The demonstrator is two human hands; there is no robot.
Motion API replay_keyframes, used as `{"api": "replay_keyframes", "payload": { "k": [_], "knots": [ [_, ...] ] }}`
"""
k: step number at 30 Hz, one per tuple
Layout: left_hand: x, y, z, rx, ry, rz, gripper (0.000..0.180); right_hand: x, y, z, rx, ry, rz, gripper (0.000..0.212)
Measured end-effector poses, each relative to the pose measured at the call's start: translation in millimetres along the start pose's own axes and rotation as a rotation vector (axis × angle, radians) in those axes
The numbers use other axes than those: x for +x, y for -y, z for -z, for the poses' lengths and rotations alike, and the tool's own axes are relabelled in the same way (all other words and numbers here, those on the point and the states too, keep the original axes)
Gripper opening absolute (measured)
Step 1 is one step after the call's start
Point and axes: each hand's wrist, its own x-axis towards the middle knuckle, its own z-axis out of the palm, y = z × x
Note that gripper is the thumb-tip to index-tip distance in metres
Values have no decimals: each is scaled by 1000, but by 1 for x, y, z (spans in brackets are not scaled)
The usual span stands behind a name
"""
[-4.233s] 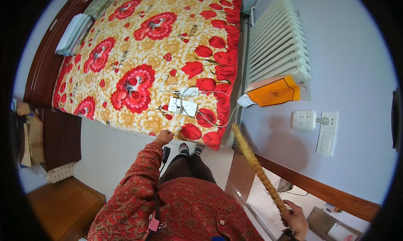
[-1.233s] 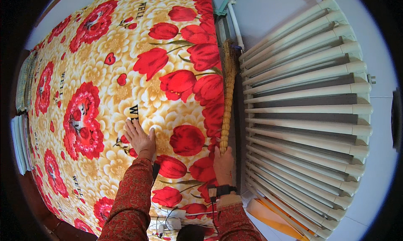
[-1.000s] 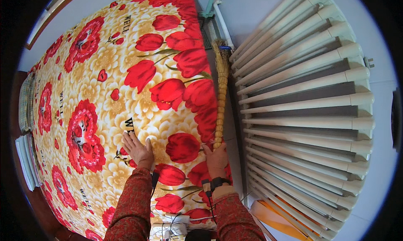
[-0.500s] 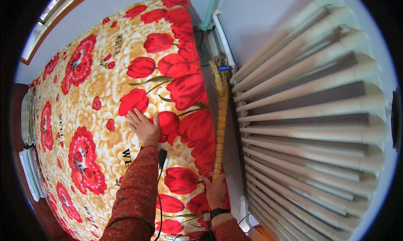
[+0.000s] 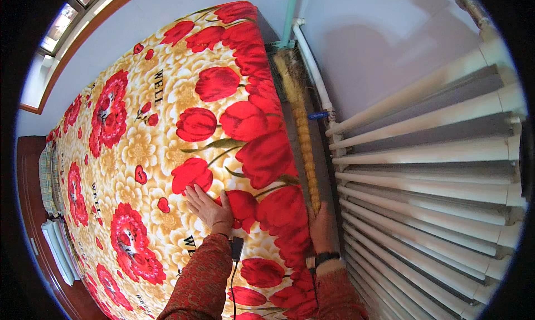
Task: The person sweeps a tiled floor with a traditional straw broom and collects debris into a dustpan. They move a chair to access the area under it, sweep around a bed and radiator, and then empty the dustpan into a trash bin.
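My left hand [image 5: 209, 209] lies flat on a bed cover [image 5: 142, 153] patterned with red tulips and cream-gold flowers, its fingers spread beside a tulip. To the right, my right hand [image 5: 320, 229] is closed round the lower end of a straw broom [image 5: 305, 147]. The broom reaches away from me through the narrow gap between the bed and the radiator. Its bristle end, slightly blurred, is near the floor at the far end of the gap. A black plug-like piece [image 5: 237, 248] with a cable rests on the cover next to my left wrist.
A white ribbed radiator [image 5: 423, 158] borders the gap on the right. A white pipe with a blue valve handle [image 5: 318, 115] and a green pipe [image 5: 289, 19] stand at the far end. A dark wooden headboard [image 5: 29, 169] and a window [image 5: 67, 30] lie to the left.
The broom and my right hand have dropped into the gap, with the bristles lower and farther away. My left hand stays on the same tulip while the whole view shifts.
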Motion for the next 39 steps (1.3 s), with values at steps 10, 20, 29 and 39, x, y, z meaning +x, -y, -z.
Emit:
{"api": "replay_keyframes", "payload": {
  "k": [10, 20, 29, 39],
  "knots": [
    [3, 0, 0, -48, 17, 5, 84, 189, -12, -62, 158, 16, 166, 32],
    [4, -2, -1, -17, 28, -9, 85, 288, 29, -95, 77, 203, -115, 31],
    [1, -1, -4, -30, 9, 1, 83, 239, -59, -64, -430, 40, 39, 47],
    [3, 2, -5, -39, -24, -25, 83, 176, -31, -69, 135, 65, -50, 39]
  ]
}}
